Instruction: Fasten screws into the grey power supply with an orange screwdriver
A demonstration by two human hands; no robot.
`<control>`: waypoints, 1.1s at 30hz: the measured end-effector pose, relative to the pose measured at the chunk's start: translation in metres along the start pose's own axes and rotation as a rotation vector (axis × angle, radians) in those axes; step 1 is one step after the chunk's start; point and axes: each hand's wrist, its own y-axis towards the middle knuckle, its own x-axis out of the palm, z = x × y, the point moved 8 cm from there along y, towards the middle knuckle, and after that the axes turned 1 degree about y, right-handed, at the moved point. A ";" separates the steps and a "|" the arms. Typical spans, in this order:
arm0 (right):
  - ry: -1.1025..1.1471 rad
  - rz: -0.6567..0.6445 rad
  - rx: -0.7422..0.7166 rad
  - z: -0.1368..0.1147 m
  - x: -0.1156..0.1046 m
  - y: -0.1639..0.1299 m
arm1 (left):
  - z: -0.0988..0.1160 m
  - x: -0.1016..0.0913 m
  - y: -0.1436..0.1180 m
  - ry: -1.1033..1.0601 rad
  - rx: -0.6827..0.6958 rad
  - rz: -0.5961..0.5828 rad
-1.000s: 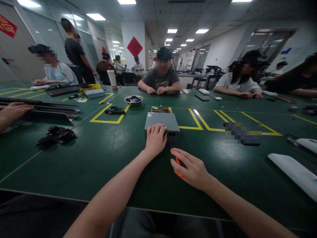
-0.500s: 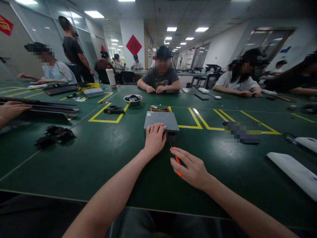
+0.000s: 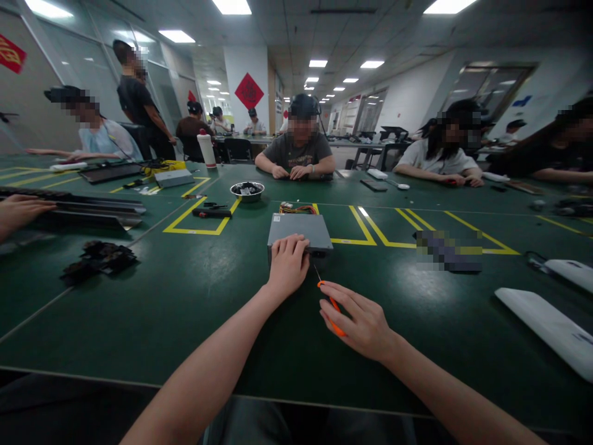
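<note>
A grey computer power supply [image 3: 303, 228] lies on the green table in front of me, with bundled coloured wires [image 3: 299, 209] coming out of its far side. My left hand [image 3: 288, 266] grips its near left edge, fingers over the top; the thumb is hidden. Between the fingers of my right hand [image 3: 354, 318] is a screwdriver with an orange handle [image 3: 334, 312]. Its thin shaft points up toward the near face of the power supply. Whether the tip touches that face I cannot tell.
Left of centre stand a metal bowl [image 3: 247, 196] of small parts and a black-and-red tool [image 3: 212, 213]. Dark parts [image 3: 99, 262] lie farther left, near another person's hand [image 3: 23, 210]. White devices [image 3: 546, 327] are at right. A person [image 3: 296, 148] sits opposite.
The whole view has shifted slightly. More of the screwdriver's shaft shows between its handle and the power supply. My left hand keeps its place on the power supply.
</note>
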 end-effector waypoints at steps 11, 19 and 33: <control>-0.026 -0.054 -0.005 -0.002 0.006 0.002 | 0.000 0.002 0.000 -0.001 -0.008 -0.004; -0.119 0.022 0.077 -0.002 -0.013 0.003 | 0.000 0.001 0.000 0.004 0.006 -0.006; 0.799 -0.131 1.306 0.049 0.048 -0.041 | 0.000 0.001 -0.002 0.001 0.016 -0.011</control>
